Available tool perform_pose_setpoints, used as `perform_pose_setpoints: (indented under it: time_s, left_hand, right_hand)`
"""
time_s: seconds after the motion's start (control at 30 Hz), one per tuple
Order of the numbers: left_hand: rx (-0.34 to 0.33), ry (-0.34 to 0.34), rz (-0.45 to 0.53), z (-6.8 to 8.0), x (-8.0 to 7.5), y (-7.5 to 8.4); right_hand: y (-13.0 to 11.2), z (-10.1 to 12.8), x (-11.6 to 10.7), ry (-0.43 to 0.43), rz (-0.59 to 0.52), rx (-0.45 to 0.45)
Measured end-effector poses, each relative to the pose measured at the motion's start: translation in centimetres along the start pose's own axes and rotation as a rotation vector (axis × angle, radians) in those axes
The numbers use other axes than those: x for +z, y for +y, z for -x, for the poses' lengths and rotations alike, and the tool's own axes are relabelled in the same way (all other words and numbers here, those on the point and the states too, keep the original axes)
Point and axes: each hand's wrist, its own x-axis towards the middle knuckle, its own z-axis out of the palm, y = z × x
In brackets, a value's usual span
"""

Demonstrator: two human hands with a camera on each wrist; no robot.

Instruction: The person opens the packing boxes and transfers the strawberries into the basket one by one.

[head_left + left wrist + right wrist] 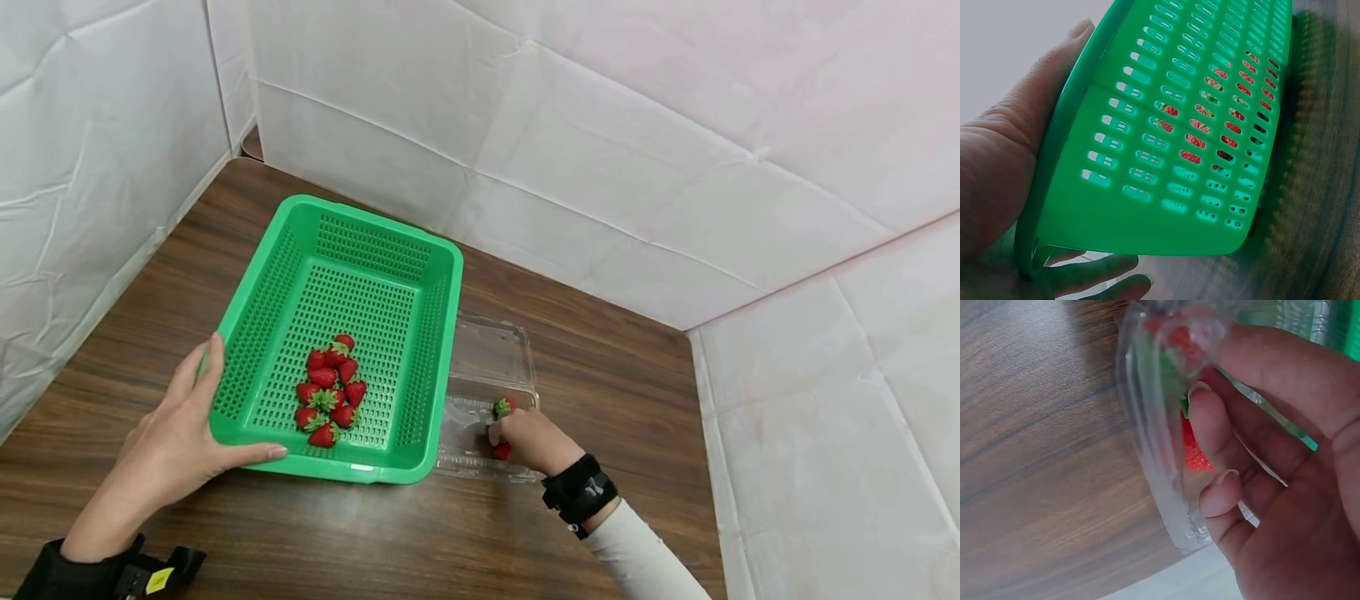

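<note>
My left hand (pixel 172 446) holds the near left corner of a green plastic basket (pixel 447 333), thumb along the near rim and fingers at the left side. Inside the basket, a cluster of red strawberries (pixel 322 377) with green leaves lies toward the near end. To the right, my right hand (pixel 536 442) reaches into a clear plastic clamshell box (pixel 465 425). Its curled fingers pinch a strawberry (pixel 1179 347), seen blurred through the plastic in the right wrist view. Another strawberry (pixel 1194 447) shows behind the fingers.
The clamshell's lid (pixel 491 350) lies folded back beyond its tray, partly hidden by the basket's right side. Both stand on a dark wood-grain table (pixel 600 367). White sheeting (pixel 585 167) hangs along the table's far, left and right edges.
</note>
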Motion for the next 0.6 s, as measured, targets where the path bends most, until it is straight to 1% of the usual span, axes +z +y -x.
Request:
perform_pose_setpoints:
  time_s: [0.2, 0.43, 0.6]
  left_hand:
    - [-0.002, -0.001, 0.001, 0.00, -0.01, 0.00]
    - [-0.004, -0.004, 0.004, 0.02, -0.04, 0.00]
    - [-0.001, 0.004, 0.007, 0.08, -0.02, 0.02]
  right_hand:
    - [0.11, -0.10, 0.39, 0.014, -0.009, 0.019]
    - [0.11, -0.09, 0.40, 0.022, -0.005, 0.009]
    - [0.19, -0.17, 0.38, 0.048, -0.002, -0.015]
